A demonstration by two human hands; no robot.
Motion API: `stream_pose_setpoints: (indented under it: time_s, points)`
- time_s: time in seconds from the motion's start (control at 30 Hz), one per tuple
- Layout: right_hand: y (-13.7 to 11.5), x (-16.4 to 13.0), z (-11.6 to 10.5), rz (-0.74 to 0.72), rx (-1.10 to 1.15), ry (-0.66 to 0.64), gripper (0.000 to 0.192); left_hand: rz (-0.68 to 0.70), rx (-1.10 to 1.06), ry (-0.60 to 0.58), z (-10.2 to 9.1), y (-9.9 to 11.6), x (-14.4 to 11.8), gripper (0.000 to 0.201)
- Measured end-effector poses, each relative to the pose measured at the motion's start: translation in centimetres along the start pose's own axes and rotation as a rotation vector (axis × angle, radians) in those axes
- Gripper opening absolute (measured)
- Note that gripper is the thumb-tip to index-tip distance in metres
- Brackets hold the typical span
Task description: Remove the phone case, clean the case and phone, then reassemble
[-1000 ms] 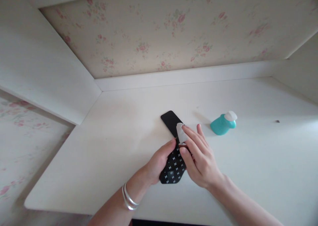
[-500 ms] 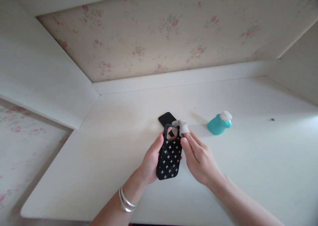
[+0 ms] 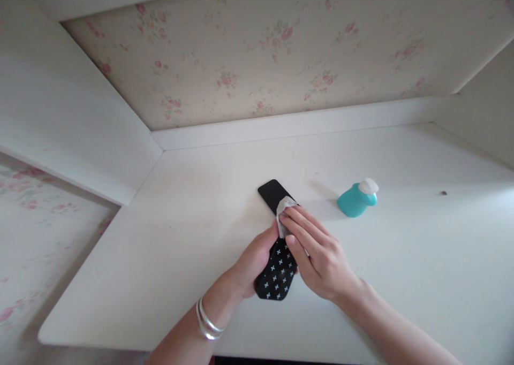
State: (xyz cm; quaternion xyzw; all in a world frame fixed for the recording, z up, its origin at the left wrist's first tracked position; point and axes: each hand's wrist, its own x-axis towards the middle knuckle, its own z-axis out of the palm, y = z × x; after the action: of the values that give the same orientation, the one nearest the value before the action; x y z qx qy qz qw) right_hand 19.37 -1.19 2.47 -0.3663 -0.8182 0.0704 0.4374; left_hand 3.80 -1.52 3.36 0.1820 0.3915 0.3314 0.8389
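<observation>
My left hand (image 3: 256, 258) is wrapped around a black phone case (image 3: 277, 276) patterned with small white crosses, its thumb along the left edge. Under the fingers of my right hand (image 3: 317, 244) is a white wipe (image 3: 283, 210), pressed over the top end of the case, where the camera cutout is now covered. Behind the case a black smartphone (image 3: 273, 194) lies on the white desk, its lower part hidden by the wipe and my right hand.
A teal bottle with a white cap (image 3: 357, 198) stands right of my hands. Farther right lies a tiny dark object (image 3: 444, 193). A white side panel (image 3: 80, 103) rises at the left, and a low ledge (image 3: 281, 127) runs along the back beneath floral wallpaper.
My right hand has brought the wipe leftward from the case's top right corner across its top end. The case has tilted slightly, and its cutout has gone out of sight.
</observation>
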Motion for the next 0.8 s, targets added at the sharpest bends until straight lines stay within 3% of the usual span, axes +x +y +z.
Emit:
stream_pose_setpoints:
  time_s: [0.23, 0.33, 0.5, 0.67, 0.8]
  points:
    - [-0.3, 0.3, -0.1, -0.133, -0.048, -0.091, 0.029, -0.105, -0.406, -0.148, -0.6, 0.2, 0.7, 0.057]
    - [-1.0, 0.3, 0.0, -0.199, -0.017, -0.133, 0.028, -0.147, -0.54, -0.125, -1.1, 0.4, 0.6, 0.058]
    - [-2.3, 0.0, 0.6, -0.308, 0.043, -0.193, 0.029, -0.096, -0.463, -0.079, -1.8, 1.2, 0.5, 0.057]
    - [-3.0, -1.1, 1.7, -0.37, 0.119, -0.231, 0.027, -0.049, -0.36, -0.001, -1.1, 2.8, -0.1, 0.072]
    - [-3.3, -1.7, 2.4, -0.383, 0.136, -0.234, 0.015, 0.052, -0.336, 0.001, -1.1, 3.1, -0.3, 0.072]
